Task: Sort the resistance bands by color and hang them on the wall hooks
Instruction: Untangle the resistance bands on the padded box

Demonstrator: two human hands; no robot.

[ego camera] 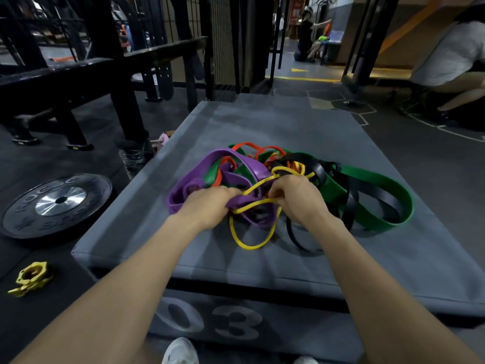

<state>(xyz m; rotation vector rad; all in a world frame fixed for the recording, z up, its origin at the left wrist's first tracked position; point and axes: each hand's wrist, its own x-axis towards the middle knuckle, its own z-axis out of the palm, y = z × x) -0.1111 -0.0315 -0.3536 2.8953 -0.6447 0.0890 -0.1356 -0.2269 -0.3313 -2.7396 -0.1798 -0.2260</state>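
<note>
- Head view: all resistance bands lie in one tangled pile (283, 185) on top of a grey padded box (393, 258), which serves as the counter; the box stands on the gym floor and carries the marking "03" on its near face.
- Pile contents: purple bands (236, 160), green bands (380, 185), black bands (351, 206), orange bands (252, 146) and a thin yellow band (252, 246). The colours are interlaced; no colour group has been separated out.
- Left hand (210, 206): fingers curled into the near left part of the pile, gripping a purple band.
- Right hand (296, 198): fingers curled round the yellow band where it crosses the purple one; the band's lower loop lies on the box just in front of both hands.
- Step in hand, as a judgement: the yellow band is being worked free of the purple band.
- Done: nothing confirmed. No band is sorted and none is hung.
- Left: untangle every band, group by colour, carry each group to the wall hooks. No hooks can be identified in this view.
- Nearby, not part of the task: a black weight plate (56, 203) and a yellow collar (31, 278) on the floor to the left.
</note>
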